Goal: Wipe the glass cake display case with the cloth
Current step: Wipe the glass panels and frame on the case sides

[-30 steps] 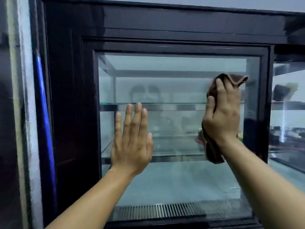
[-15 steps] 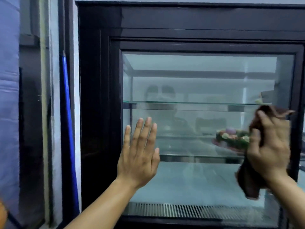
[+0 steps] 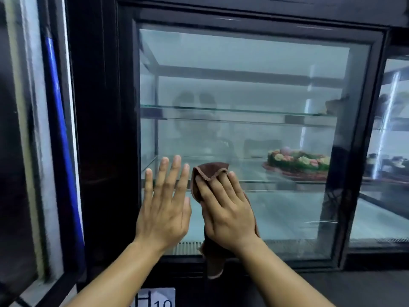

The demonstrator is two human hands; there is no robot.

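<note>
The cake display case has a black frame (image 3: pixel 104 129) around a large glass pane (image 3: pixel 243 69). My left hand (image 3: pixel 164 204) lies flat on the lower left of the glass, fingers spread, holding nothing. Right beside it, my right hand (image 3: pixel 225 209) presses a brown cloth (image 3: pixel 211 170) flat against the pane. The cloth's top corner sticks out above my fingers and its tail hangs down past the bottom frame. The two hands nearly touch.
Inside, a decorated cake (image 3: pixel 297 162) sits on the lower glass shelf at the right. An upper glass shelf (image 3: pixel 221 110) crosses the case. A metal vent grille (image 3: pixel 188 248) runs along the bottom. A second glass pane (image 3: pixel 389 151) adjoins at right. A blue strip (image 3: pixel 59 120) stands left.
My right hand has swept the cloth from the right edge of the pane down and left until it is beside my left hand. The left hand has stayed flat on the glass.
</note>
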